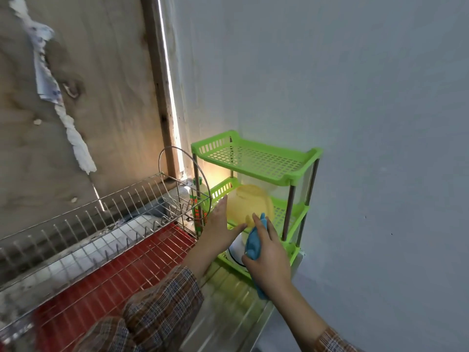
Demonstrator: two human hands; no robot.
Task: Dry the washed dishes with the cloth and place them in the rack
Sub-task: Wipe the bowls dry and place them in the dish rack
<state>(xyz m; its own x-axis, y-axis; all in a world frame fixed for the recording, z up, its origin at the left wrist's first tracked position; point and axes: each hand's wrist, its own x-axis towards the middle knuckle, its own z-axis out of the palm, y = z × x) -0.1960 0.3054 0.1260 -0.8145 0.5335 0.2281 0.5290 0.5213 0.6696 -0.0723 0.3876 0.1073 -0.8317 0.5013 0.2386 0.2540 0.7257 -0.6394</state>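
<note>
Wall corner: green rack (256,158).
Bowl (250,205): at middle shelf, between hands.
Left hand (220,223): open grip, touching bowl.
Right hand (270,252): grip holds cloth (253,246).

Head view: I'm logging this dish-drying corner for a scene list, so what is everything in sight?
shelf: one, green, three tiers, against the grey wall
bowl: one, yellow, upside down, at the middle tier
dish: one, white, bottom tier, mostly hidden
cloth: one, blue, at the bowl's near side
wire rack: one, silver, left of the shelf
tray: one, red, under the wire rack
bottle: one, green cap, between wire rack and shelf
paper: one torn strip, white, on the wooden board
counter: one, ribbed metal, under the shelf
left hand: straight fingers touch the bowl
right hand: grips the cloth
</note>
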